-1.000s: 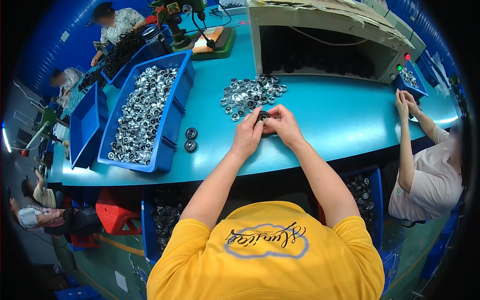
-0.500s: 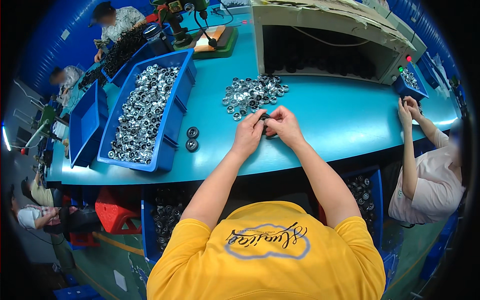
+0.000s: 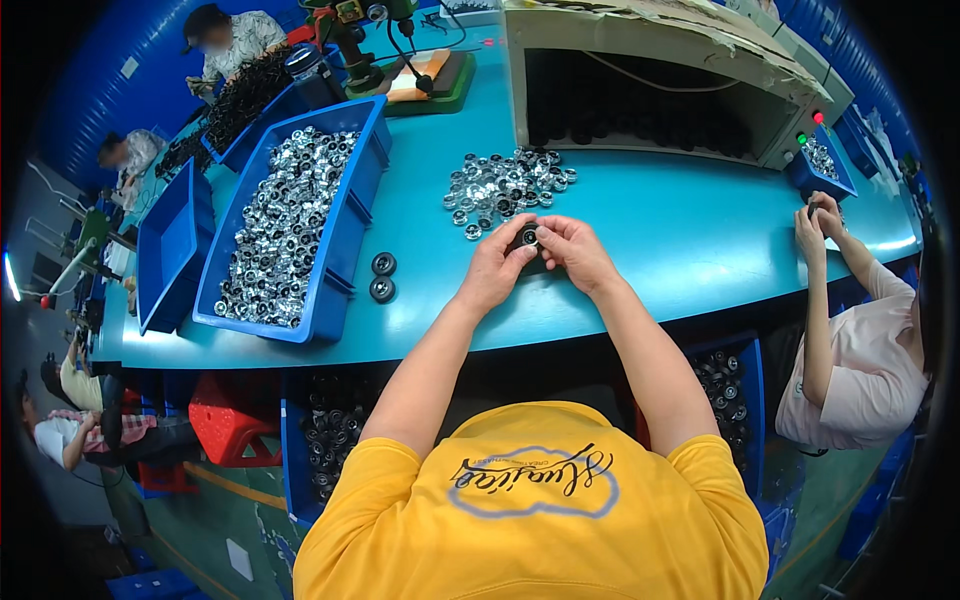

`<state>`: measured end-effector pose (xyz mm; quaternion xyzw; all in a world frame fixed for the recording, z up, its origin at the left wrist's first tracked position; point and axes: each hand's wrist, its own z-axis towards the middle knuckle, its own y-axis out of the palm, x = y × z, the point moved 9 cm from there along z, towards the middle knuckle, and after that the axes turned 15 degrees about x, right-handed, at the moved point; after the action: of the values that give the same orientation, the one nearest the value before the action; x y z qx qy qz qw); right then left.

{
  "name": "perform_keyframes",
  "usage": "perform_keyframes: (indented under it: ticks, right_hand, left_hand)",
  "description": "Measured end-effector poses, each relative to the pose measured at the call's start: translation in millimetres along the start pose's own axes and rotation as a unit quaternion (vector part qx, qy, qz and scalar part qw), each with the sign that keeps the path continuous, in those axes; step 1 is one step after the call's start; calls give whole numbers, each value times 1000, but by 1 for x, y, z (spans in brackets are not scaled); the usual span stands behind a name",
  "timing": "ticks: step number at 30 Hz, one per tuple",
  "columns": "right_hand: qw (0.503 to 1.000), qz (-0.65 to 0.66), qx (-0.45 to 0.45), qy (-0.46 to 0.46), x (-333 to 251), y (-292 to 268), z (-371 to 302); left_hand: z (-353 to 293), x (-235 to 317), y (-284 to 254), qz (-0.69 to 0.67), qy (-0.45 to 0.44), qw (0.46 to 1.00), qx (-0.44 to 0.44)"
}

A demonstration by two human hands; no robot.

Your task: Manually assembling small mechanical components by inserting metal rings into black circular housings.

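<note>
My left hand [image 3: 492, 268] and my right hand [image 3: 577, 252] meet over the teal table, both closed on one small black wheel [image 3: 529, 237]. The wheel's face with its pale centre is turned up toward me; the fingers hide part of its rim. Just beyond my hands lies a loose pile of shiny clear-and-black wheel hubs [image 3: 490, 190]. Left of my left hand, two black wheels [image 3: 383, 264] rest side by side on the table.
A large blue bin [image 3: 340, 270] full of shiny hubs stands on the left, beside a smaller blue tray [image 3: 150, 250]. Behind the pile is an open-fronted box-like machine [image 3: 650, 100]. A co-worker's hands [image 3: 822, 220] work at the far right. Blue bins [image 3: 293, 450] of black wheels stand below the table edge.
Between my hands the black wheel has turned so that its face shows more. My right fingers have shifted to its right edge; both hands stay in nearly the same place.
</note>
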<state>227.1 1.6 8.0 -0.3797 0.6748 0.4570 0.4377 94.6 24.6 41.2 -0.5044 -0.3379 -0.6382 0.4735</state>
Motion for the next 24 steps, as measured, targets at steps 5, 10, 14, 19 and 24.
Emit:
perform_keyframes:
  ticks: [5, 10, 14, 19, 24]
  right_hand:
    - [997, 47, -41, 38, 4, -2, 4]
    - [999, 41, -14, 18, 0, -4, 1]
    - [1000, -5, 6, -21, 0, -7, 2]
    - [999, 45, -7, 22, -18, 6, -16]
    - [998, 53, -5, 34, -9, -1, -13]
  left_hand:
    - [-2, 2, 2, -16, -1, 1000, -9]
    - [-2, 8, 1, 37, 38, 998, 15]
    - [-5, 16, 4, 80, 72, 994, 22]
    - [-5, 20, 2, 68, 70, 995, 24]
    - [-9, 28, 8, 157, 153, 975, 26]
